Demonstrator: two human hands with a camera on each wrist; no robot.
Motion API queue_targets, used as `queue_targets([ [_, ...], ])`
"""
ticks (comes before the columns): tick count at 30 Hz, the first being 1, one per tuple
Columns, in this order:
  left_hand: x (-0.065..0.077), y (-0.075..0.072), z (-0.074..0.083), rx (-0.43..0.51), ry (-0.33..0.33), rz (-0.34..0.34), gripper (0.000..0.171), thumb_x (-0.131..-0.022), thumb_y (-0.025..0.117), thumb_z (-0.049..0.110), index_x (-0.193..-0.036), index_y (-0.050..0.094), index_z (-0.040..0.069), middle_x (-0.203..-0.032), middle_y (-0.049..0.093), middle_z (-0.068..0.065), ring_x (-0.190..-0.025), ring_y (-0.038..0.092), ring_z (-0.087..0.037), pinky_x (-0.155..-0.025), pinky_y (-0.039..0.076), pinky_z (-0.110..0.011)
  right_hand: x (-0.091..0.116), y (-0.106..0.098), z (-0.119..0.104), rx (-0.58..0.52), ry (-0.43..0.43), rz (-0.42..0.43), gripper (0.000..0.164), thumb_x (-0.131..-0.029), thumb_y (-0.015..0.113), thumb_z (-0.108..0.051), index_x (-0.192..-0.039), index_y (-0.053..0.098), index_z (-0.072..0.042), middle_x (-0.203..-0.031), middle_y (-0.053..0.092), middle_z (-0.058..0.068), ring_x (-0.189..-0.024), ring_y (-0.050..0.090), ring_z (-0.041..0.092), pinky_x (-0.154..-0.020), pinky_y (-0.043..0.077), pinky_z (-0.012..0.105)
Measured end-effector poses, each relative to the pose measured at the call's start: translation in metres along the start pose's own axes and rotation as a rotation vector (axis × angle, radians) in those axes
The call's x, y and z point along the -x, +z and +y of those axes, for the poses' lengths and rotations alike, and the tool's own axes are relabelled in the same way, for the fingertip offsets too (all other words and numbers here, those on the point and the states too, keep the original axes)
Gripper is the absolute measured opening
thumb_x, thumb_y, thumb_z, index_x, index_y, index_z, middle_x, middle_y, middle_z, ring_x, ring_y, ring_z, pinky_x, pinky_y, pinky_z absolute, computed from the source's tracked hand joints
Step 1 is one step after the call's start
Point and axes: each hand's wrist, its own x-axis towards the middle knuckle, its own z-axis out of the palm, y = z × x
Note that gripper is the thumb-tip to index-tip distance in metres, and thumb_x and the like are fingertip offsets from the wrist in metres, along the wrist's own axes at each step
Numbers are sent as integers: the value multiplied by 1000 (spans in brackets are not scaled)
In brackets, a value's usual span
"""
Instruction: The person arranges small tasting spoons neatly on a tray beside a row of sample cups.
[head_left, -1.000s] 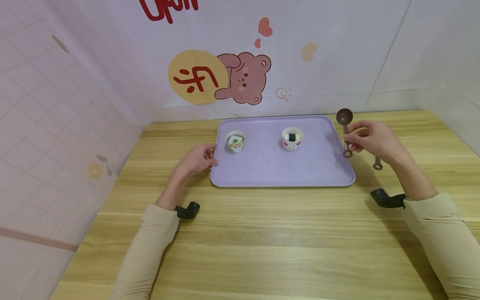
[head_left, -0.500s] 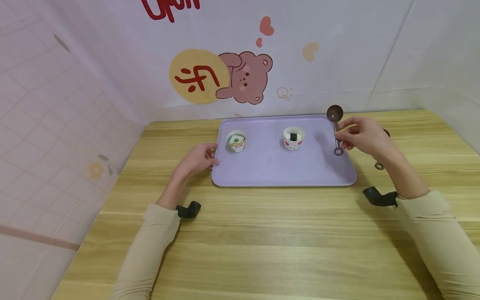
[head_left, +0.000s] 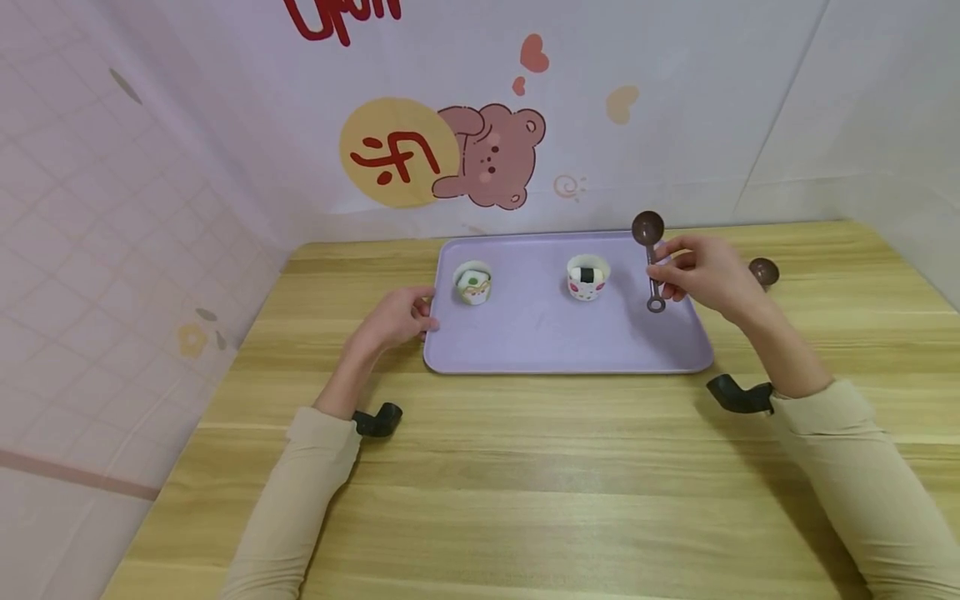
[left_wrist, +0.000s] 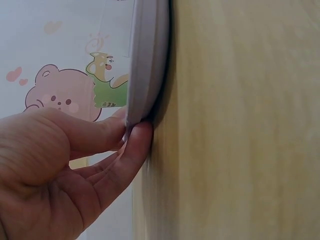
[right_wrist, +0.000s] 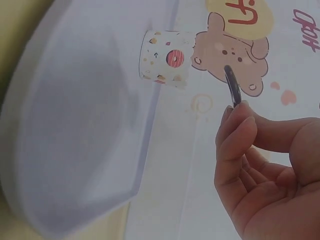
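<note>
A lilac tray (head_left: pixel 525 342) lies on the wooden table. My left hand (head_left: pixel 397 318) pinches its left edge between thumb and fingers, as the left wrist view shows up close. Over the tray's right part, my right hand (head_left: pixel 701 271) pinches a brown measuring spoon (head_left: pixel 648 229) by its handle, bowl away from me. In the right wrist view only the handle end (right_wrist: pixel 233 87) pokes out of the fingers. Two paper cups stand on the tray: a left cup (head_left: pixel 474 293) with a white and green piece inside, and a right cup (head_left: pixel 585 288) with a white piece banded black.
A second brown measuring spoon (head_left: pixel 764 271) lies on the table right of the tray, its handle hidden behind my right wrist. The wooden table (head_left: pixel 525 483) stretches in front of the tray. Behind stands a white wall sheet (head_left: pixel 675 150) with a printed bear.
My right hand has carried the measuring spoon leftward, from the tray's right edge to over the tray. The second spoon's bowl has come into sight. My left hand stays at the tray's edge.
</note>
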Motion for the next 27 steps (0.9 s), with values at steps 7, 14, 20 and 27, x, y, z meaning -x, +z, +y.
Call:
queue_targets([
  [7, 0, 0, 0, 9, -8, -4, 61, -95, 67, -2, -149, 40, -9, -106, 58, -21, -91, 59, -28, -72, 56, -28, -4, 8, -9, -22, -16, -2, 30, -98, 68, -16, -116, 57, 5, -75, 69, 6, -60, 63, 12, -59, 52, 21],
  [14, -1, 1, 1, 10, -19, -13, 61, -95, 66, -2, -150, 39, -9, -106, 57, -21, -92, 58, -28, -73, 57, -29, -9, 18, -18, -24, -34, -2, 27, -98, 68, -16, -114, 58, 4, -74, 69, 6, -60, 63, 14, -59, 51, 22],
  [20, -1, 1, 0, -1, -20, -14, 61, -96, 66, -2, -150, 39, -8, -107, 58, -21, -92, 58, -29, -73, 55, -28, -13, 29, -24, -79, -47, 0, 27, -97, 68, -12, -113, 58, 6, -75, 70, 10, -58, 63, 16, -57, 52, 23],
  [27, -1, 1, 0, 4, -26, -18, 61, -96, 65, -2, -151, 38, -8, -108, 58, -21, -94, 57, -29, -75, 56, -29, -18, 39, -31, -123, -54, -3, 25, -97, 67, -8, -113, 56, 7, -74, 68, 10, -57, 61, 15, -55, 52, 22],
])
